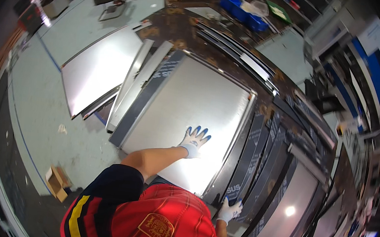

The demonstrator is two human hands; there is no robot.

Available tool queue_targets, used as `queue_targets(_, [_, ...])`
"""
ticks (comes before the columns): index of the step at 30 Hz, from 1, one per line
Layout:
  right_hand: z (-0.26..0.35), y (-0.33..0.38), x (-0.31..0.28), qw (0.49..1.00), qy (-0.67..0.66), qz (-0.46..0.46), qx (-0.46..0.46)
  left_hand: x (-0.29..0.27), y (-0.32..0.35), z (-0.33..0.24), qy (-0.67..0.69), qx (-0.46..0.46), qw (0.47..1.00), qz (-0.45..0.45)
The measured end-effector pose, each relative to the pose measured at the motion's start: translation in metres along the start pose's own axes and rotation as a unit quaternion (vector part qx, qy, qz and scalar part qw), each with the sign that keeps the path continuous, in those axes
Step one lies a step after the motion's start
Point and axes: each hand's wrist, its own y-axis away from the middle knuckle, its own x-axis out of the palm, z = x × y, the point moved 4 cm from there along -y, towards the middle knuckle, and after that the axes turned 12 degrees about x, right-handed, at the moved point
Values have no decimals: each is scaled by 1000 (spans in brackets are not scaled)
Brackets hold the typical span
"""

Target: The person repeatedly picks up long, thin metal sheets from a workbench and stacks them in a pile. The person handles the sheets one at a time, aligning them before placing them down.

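A large bare metal panel with raised edges lies in front of me, a dark printed protective film along its left side. My left hand, in a white glove with blue fingertips, rests on it with fingers spread. Lower right, my gloved right hand grips the near end of a film-covered metal strip beside the panel; its fingers are partly hidden. More film-covered strips lie side by side to the right of that hand.
Another shiny panel and long pale metal profiles lie to the left. Narrow metal pieces and blue bins are on the far side of the brown table. An open cardboard box sits on the floor at lower left.
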Motion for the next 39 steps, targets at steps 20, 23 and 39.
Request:
queue_targets(20, [-15, -96, -28, 997, -10, -8, 74, -2, -5, -7, 2, -32, 999, -6])
queue_targets(23, [-13, -58, -24, 985, -172, 34, 2, -5, -5, -9, -5, -32, 999, -1])
queue_targets(39, [14, -51, -1, 993, -80, -81, 18, 4, -11, -4, -3, -25, 1000, -11])
